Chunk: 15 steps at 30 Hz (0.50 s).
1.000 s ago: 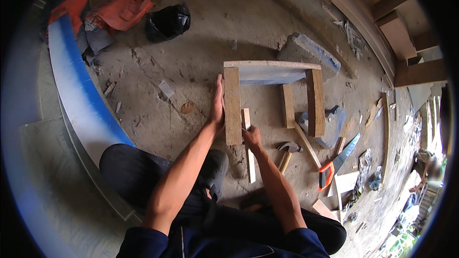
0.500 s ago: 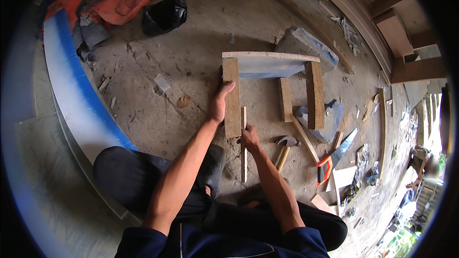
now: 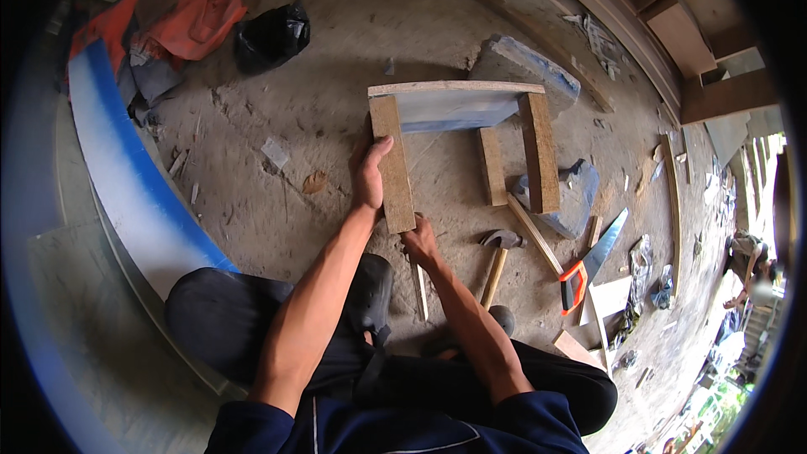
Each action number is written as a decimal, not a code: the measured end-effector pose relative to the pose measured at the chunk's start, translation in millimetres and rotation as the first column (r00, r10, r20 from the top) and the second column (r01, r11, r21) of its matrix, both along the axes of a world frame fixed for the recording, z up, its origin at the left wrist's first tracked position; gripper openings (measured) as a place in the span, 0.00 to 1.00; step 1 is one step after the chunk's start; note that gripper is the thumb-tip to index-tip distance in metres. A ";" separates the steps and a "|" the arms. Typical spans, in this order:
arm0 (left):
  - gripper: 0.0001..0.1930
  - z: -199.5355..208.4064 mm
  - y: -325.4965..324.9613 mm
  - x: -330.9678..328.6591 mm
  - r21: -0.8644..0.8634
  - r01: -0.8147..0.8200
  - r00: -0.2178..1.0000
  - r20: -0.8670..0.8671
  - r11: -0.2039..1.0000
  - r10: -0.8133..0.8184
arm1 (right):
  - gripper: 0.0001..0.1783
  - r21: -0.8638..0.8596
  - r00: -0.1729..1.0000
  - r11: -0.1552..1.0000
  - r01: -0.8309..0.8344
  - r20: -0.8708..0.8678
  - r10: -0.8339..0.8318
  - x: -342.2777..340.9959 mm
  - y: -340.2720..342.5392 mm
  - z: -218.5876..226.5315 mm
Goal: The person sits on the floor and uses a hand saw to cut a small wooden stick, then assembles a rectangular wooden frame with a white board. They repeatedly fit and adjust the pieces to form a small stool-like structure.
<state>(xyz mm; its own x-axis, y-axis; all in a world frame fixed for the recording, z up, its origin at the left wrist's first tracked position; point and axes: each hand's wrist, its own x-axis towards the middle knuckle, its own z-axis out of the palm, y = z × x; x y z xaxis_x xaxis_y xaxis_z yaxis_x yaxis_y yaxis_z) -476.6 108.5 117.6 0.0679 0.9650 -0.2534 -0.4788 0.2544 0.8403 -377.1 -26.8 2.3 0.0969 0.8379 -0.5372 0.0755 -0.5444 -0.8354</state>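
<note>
Already, from the head view, the wooden frame (image 3: 458,139) lies on the dirt floor (image 3: 336,50) with three sides standing: a long top board and two upright side boards, plus a shorter loose piece between them. Its near side is open, so the joining looks partly done, with closing it off seemingly what is left. The left hand (image 3: 368,175) lies flat against the left side board (image 3: 392,164), fingers stretched along its outer face, gripping nothing. The right hand (image 3: 419,242) sits at that board's near end, fingers curled over a thin wooden strip (image 3: 420,290); how firmly it holds, I cannot tell. A hammer (image 3: 498,256) lies just to the right, a handsaw (image 3: 593,261) beyond it. Open floor lies left of the frame; offcuts and a stone crowd its right edge.
</note>
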 end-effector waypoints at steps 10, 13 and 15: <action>0.26 -17.7 8.9 -10.0 -0.022 0.082 0.988 0.135 0.996 -0.078 | 0.27 0.121 0.929 0.993 -0.012 0.367 -0.034 -7.1 -1.9 -11.0; 0.30 -15.3 35.4 -17.4 0.016 0.002 0.975 0.224 1.000 -0.005 | 0.21 0.124 0.940 0.992 0.021 0.336 -0.062 -11.6 6.2 -3.4; 0.29 -2.0 47.8 -8.5 0.092 -0.009 0.982 0.191 0.996 -0.009 | 0.21 0.057 0.943 0.997 0.052 0.326 -0.067 -10.6 7.5 -5.9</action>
<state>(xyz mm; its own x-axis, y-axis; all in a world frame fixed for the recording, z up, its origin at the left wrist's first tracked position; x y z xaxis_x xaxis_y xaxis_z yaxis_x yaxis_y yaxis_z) -485.1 156.3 115.6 0.1062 0.9836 -0.1459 -0.6328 0.1801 0.7531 -387.7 -19.3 -3.6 0.3114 0.8486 -0.4276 0.3181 -0.5171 -0.7946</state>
